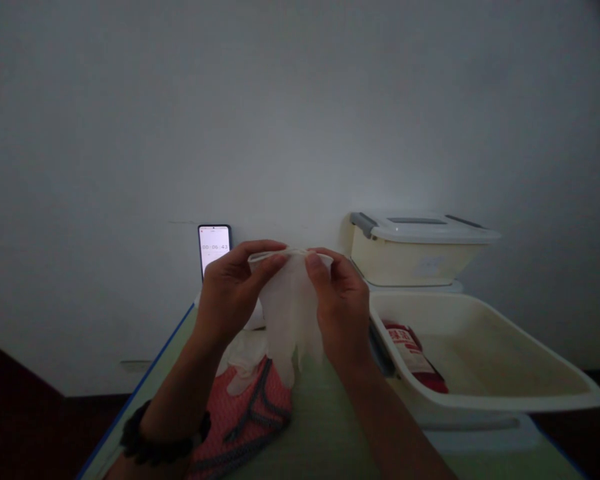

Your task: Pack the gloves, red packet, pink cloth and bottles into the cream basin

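In the head view, your left hand point(227, 287) and right hand point(347, 307) are raised at the centre of the frame. Between them hangs a thin white glove point(290, 307), its opening at the top and its fingers dangling. Your left thumb and fingers are closed on the left side of the cuff, your right thumb and fingers on the right side; both pinch it with almost no gap.

At lower centre-left, under the hanging glove, a pink cloth point(225, 397) with dark grey cords point(257, 400) lies on the green tabletop point(325, 433), and crumpled white material point(243, 348) (perhaps another glove; it is too dim to be sure) rests at its far end. Your left wrist wears a dark bracelet point(163, 437).

Behind your left hand, a phone point(214, 243) stands near the wall point(290, 120), its lit screen showing a timer. To the right of centre is a white box point(405, 260) with its lid on; below it, an open white tub point(520, 400) holds a red-and-white packet point(410, 353) along its left side.
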`<state>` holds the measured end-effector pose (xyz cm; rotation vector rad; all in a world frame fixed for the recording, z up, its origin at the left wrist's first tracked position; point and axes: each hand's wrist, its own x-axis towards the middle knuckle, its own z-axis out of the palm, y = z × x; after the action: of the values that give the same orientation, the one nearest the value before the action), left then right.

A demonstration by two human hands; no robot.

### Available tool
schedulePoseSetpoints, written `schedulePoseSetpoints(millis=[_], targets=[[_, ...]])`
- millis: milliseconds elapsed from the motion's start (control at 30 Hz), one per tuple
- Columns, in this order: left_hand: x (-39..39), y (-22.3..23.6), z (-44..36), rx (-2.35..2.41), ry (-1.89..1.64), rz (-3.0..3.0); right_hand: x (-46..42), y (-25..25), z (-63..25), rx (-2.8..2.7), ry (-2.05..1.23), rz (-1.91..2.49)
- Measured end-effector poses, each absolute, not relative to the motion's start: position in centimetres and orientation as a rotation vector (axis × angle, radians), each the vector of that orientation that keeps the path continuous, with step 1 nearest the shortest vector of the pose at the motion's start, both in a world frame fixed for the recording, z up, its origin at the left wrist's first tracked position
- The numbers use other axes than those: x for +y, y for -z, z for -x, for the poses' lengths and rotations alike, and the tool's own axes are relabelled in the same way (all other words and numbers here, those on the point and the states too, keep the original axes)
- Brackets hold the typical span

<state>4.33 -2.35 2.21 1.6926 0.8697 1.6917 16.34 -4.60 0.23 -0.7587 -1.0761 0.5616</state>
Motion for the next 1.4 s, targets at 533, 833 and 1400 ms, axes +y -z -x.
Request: schedulePoseSetpoints(millis=[533,833,1400], targets=[[-2.4,-2.3,-4.2,0.958,-1.655,-1.724,-4.5,-0.4,-16.6,-0.983,-0.859,0.646],[-2.4,-2.2,-4.3,0.942,-1.648,-1.667,-4.1,-0.3,-16.9,-0.961,-0.799,0.592],[-1.7,-1.9,-3.9,0.817,-1.701,-1.477,-7.4,-2.5,-18.1,-1.563,-0.176,1.011]])
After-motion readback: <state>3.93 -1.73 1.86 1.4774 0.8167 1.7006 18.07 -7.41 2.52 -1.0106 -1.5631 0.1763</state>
